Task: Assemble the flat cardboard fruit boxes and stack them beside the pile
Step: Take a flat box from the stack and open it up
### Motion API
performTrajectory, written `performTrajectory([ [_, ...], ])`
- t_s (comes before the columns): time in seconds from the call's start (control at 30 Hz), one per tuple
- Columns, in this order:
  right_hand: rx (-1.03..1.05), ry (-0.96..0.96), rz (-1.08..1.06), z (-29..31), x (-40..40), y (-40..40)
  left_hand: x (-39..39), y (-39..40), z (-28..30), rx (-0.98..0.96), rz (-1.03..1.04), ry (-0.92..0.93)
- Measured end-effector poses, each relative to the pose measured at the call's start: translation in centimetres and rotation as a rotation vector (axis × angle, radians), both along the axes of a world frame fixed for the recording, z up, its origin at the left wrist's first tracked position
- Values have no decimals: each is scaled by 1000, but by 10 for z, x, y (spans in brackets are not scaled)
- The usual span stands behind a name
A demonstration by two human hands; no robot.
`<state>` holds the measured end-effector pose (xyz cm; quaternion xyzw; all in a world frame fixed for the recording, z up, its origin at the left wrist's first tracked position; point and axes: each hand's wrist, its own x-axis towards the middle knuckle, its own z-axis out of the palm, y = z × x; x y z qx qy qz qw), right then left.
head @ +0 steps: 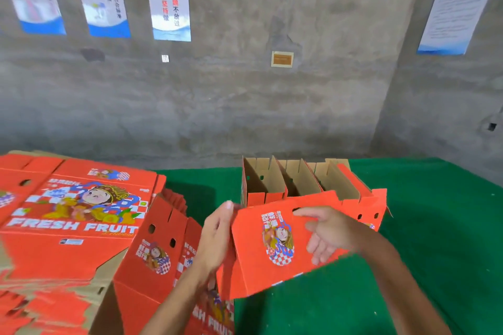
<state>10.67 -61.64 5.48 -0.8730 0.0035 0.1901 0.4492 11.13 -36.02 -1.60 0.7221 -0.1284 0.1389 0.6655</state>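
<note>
A person's left hand (217,236) grips the left edge of a red box (275,247) held above the green table (435,226); the right hand (326,234) presses flat against its face. Assembled boxes (299,185) stand behind. A tall flat pile (68,220) remains left. Bare table lies right.

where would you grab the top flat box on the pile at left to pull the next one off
Probably its near right edge, where the red side panel folds down over the pile of flats. That flap overhangs toward the person, so a hand coming from the right can pinch it. The top flat box lies level, with no other raised edge in reach.
</note>
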Motion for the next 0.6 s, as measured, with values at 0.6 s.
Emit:
performTrajectory([
  [0.6, -601, -898, 193, 4, 68, 146, 59, 70, 59, -3, 81, 14],
])
